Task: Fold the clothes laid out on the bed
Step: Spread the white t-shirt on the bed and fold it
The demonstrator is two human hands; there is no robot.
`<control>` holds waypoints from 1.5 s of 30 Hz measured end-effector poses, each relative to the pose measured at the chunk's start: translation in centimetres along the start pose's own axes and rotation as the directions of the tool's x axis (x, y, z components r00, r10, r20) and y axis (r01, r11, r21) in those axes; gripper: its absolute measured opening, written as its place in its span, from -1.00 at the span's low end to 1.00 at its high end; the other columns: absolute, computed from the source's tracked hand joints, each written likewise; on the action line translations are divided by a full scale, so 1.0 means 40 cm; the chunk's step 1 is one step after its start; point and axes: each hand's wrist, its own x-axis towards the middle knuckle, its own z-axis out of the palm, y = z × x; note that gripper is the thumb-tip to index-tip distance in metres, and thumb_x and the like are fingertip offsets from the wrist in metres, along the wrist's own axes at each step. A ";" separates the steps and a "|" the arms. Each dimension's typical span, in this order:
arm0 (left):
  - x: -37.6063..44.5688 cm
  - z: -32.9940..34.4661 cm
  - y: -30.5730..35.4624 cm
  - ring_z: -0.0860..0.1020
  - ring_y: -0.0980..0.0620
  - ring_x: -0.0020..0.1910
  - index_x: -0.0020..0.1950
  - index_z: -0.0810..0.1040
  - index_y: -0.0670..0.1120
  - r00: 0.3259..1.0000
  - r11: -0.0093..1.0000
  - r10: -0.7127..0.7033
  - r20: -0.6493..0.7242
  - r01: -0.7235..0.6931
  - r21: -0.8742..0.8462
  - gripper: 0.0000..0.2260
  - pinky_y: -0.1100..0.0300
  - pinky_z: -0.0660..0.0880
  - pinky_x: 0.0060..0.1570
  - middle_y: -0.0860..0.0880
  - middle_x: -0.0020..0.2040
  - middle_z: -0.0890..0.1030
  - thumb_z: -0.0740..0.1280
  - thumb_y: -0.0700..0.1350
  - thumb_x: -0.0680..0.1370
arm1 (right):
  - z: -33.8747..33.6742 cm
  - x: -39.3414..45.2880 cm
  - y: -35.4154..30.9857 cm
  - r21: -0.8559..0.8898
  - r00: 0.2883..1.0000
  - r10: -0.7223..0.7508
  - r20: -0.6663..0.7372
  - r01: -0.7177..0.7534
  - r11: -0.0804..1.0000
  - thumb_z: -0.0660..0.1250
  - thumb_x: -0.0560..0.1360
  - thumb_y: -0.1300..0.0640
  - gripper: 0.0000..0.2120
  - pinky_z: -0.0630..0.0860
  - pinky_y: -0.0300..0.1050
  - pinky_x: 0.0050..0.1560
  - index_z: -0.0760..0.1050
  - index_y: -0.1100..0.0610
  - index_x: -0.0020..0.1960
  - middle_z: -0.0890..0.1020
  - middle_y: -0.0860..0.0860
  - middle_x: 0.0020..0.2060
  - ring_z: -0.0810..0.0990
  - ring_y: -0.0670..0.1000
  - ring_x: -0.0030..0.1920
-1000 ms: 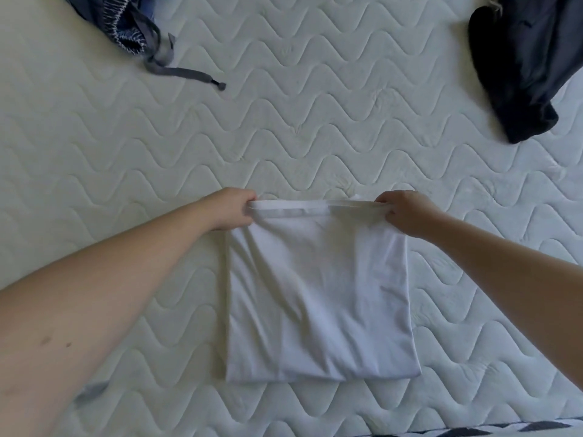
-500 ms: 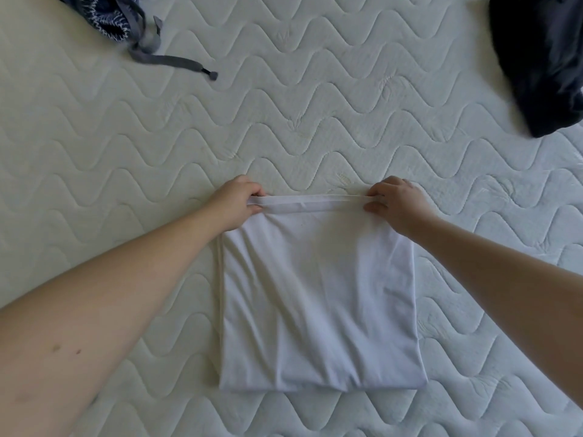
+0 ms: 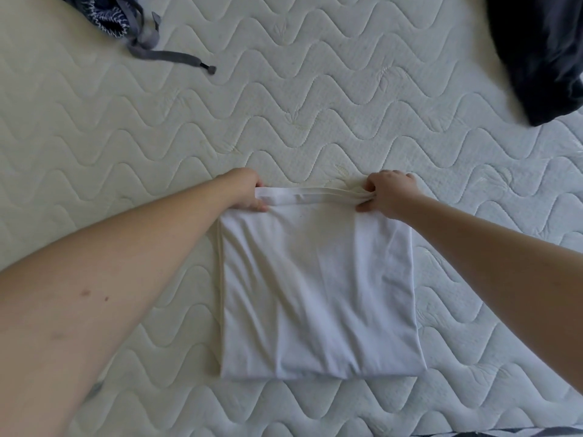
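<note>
A white garment [image 3: 318, 291], folded into a rough rectangle, lies flat on the quilted mattress [image 3: 284, 127] in front of me. My left hand [image 3: 246, 192] grips its far left corner, fingers curled under the edge. My right hand [image 3: 389, 193] pinches the far right corner, and the cloth bunches into thin folds there. The far edge is lifted slightly and stretched between both hands. The near edge rests on the mattress.
A dark navy garment [image 3: 542, 52] lies crumpled at the far right. A blue patterned garment [image 3: 107, 17] with a grey drawstring [image 3: 170, 55] sits at the far left. A dark patterned strip [image 3: 504, 433] shows at the mattress's near edge.
Both hands keep their hold on the far edge. The right corner has become more bunched in my right hand, and the view has shifted slightly.
</note>
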 end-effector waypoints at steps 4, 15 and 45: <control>-0.025 0.004 0.005 0.53 -0.14 0.12 0.17 0.55 -0.11 0.997 0.999 0.050 -0.054 -0.051 -0.019 -0.65 0.13 0.42 0.03 -0.13 0.15 0.60 0.46 0.03 0.49 | -0.006 -0.035 0.002 -0.026 0.997 -0.055 -0.054 0.054 0.998 0.37 0.49 -0.19 -0.66 0.19 -0.07 0.02 0.31 0.00 -0.01 0.55 0.01 -0.16 0.43 0.10 -0.15; -0.284 -0.097 0.007 0.56 -0.02 -0.06 0.00 0.65 0.00 0.965 0.978 0.185 -0.186 -0.200 -0.066 -0.86 0.14 0.43 -0.13 0.01 -0.15 0.64 0.47 -0.01 0.48 | -0.150 -0.268 0.011 0.100 0.942 -0.193 -0.273 0.227 0.969 0.40 0.51 0.05 -0.88 0.21 -0.12 -0.23 0.54 0.06 -0.17 0.41 -0.08 -0.43 0.47 0.13 -0.25; -0.356 0.436 0.066 0.66 -0.13 0.06 0.10 0.68 -0.16 0.546 0.939 0.344 -0.764 -0.215 0.269 -0.60 -0.03 0.58 0.03 -0.13 0.11 0.67 0.13 -0.23 0.42 | 0.250 -0.436 0.022 -0.047 0.794 -0.172 -0.583 0.179 0.983 0.49 0.30 0.41 -0.54 0.50 -0.01 -0.10 0.65 0.07 0.13 0.69 -0.04 0.09 0.66 0.12 -0.01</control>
